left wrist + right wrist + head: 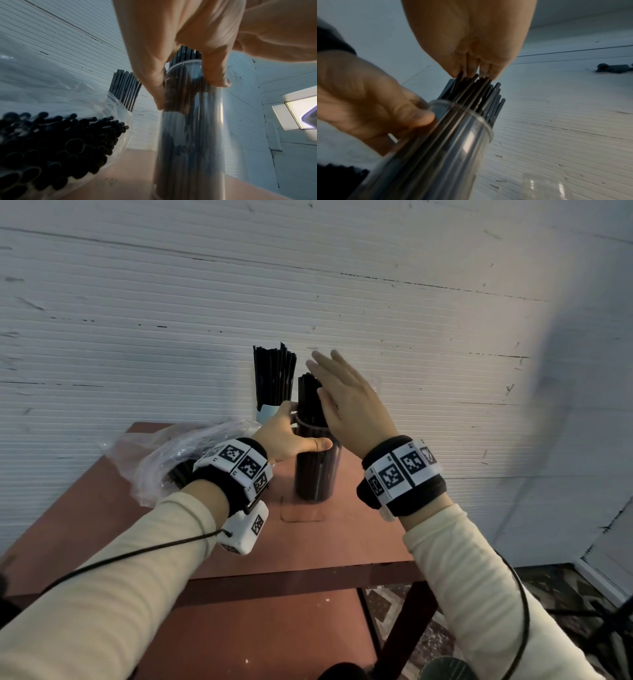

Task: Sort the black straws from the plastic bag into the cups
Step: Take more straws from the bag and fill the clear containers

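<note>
Left hand grips clear cylindrical cup; right hand, fingers straight, pats thin black straws.

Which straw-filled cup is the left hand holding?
The clear cup nearer the person; the left hand grips its rim. The pale blue cup stands untouched by the wall.

The reddish-brown surface carries a plastic bag at centre-left and two straw-filled cups mid-frame.

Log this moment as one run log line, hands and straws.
left hand: grips clear cup | right hand: flat on straws in cup | plastic bag: straws remain | far cup: filled
</note>
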A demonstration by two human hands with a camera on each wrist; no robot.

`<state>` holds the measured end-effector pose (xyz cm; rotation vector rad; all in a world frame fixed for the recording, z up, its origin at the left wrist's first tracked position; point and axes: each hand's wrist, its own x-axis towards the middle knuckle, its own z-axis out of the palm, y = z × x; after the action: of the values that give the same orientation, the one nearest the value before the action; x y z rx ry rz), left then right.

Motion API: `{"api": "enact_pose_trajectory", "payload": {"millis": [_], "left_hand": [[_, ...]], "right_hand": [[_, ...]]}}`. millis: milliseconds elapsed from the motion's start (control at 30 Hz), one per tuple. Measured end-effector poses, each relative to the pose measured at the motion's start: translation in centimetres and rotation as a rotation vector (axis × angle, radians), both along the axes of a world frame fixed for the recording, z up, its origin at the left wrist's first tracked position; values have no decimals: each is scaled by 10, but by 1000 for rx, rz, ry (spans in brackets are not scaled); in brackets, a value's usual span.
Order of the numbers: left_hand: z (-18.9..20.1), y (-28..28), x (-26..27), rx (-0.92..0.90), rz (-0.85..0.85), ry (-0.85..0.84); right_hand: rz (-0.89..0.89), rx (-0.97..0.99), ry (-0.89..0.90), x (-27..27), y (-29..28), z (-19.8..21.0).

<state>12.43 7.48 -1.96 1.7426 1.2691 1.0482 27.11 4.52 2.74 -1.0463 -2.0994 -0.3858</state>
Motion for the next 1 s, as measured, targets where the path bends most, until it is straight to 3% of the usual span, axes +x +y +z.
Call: {"api": "enact_pose_trajectory", "payload": {"millis": [167, 333, 533, 633, 733, 867, 1000], "left_hand": [[-5, 3, 2, -9, -12, -34], [-9, 5, 1, -8, -7, -61], [-4, 2, -1, -17, -45, -88], [-5, 3, -3, -15, -73, -102], [-3, 4, -7, -39, -120, -125], [8, 10, -16, 18, 77, -298], [23, 25, -31, 176, 329, -423]], "right_hand": [[-21, -34, 11, 4, 3, -9], [40, -157, 191, 16, -2, 0], [73, -199, 172, 19, 0, -6], [64, -239, 340, 21, -1, -10], [25, -455, 537, 28, 0, -15], [36, -761, 504, 36, 13, -29], [118, -879, 436, 30, 23, -39]]}}
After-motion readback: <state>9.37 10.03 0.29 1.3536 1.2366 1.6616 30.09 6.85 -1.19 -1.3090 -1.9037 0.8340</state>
